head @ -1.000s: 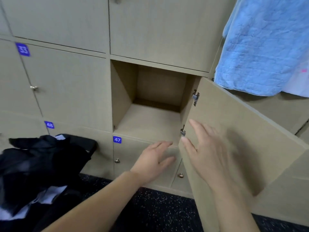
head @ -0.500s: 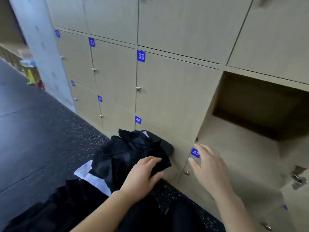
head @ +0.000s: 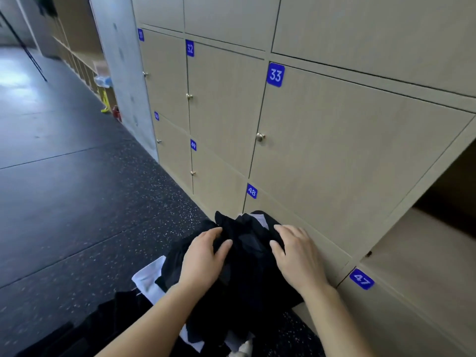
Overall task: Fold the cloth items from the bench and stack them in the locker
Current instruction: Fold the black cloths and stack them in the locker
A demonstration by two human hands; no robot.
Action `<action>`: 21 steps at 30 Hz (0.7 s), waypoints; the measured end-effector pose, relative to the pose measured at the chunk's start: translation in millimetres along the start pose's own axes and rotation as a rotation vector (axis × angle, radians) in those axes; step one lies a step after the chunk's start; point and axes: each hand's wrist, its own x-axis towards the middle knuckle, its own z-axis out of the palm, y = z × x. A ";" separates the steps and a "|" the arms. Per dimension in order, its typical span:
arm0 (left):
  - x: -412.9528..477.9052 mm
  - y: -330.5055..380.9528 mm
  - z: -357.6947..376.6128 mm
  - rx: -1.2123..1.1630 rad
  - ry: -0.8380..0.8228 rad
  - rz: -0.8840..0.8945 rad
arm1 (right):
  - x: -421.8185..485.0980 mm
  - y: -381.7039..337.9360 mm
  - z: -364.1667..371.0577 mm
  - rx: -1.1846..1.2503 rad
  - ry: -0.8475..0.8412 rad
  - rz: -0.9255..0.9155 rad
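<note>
Right hand (head: 296,256) has joined left hand (head: 203,256) on the black cloth pile (head: 247,243).
Fingers slightly apart, resting on top, no pinch; pile runs lengthwise toward door 48 (head: 278,207), left of open locker (head: 425,253).

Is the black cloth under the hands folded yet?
Not folded: the black cloth lies crumpled in a loose heap, left hand and right hand resting on top.

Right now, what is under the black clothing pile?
A white cloth pokes out from under the black clothing pile at its left edge. Whatever the pile rests on is covered and cannot be seen.
</note>
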 end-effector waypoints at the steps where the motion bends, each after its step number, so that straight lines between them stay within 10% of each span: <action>1: 9.1 -0.1 4.1 -0.006 0.032 -0.059 | 11.6 3.3 5.9 0.011 0.013 -0.002; 11: 77.4 6.6 30.1 -0.086 0.070 -0.546 | 84.6 -1.6 75.8 0.133 -0.089 -0.091; 21: 54.0 -45.3 39.5 -0.164 0.105 -0.301 | 76.6 -7.2 115.4 0.261 -0.220 0.022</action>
